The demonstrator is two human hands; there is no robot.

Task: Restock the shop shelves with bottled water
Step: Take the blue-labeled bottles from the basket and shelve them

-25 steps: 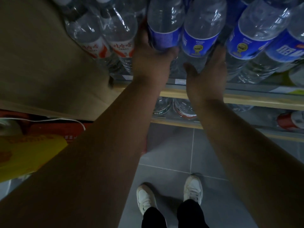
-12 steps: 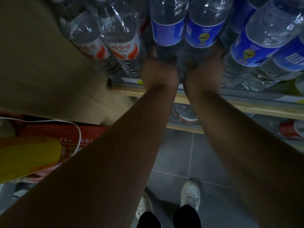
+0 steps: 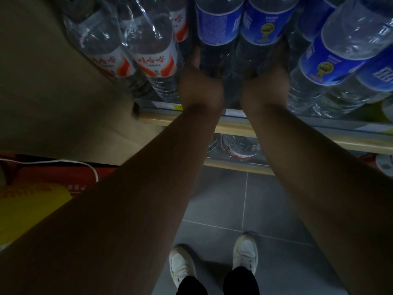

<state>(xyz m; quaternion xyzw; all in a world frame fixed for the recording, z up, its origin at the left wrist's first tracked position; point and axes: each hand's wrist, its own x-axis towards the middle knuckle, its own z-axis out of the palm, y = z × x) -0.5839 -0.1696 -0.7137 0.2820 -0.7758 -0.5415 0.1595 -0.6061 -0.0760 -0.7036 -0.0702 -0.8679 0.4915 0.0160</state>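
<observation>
Forearms reach forward, parallel. Left hand [image 3: 200, 86] curls round the base of the left blue bottle [image 3: 217, 24]; right hand [image 3: 265, 86] curls round the right blue bottle [image 3: 265, 22] beside it. Both bottles stand at the shelf [image 3: 234, 125] front, touching.

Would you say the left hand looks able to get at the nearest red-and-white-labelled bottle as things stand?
Probably yes, once freed: the left hand grips a blue-labelled bottle, and the red-and-white-labelled bottle stands right beside it at the shelf front, nothing between them.
</observation>
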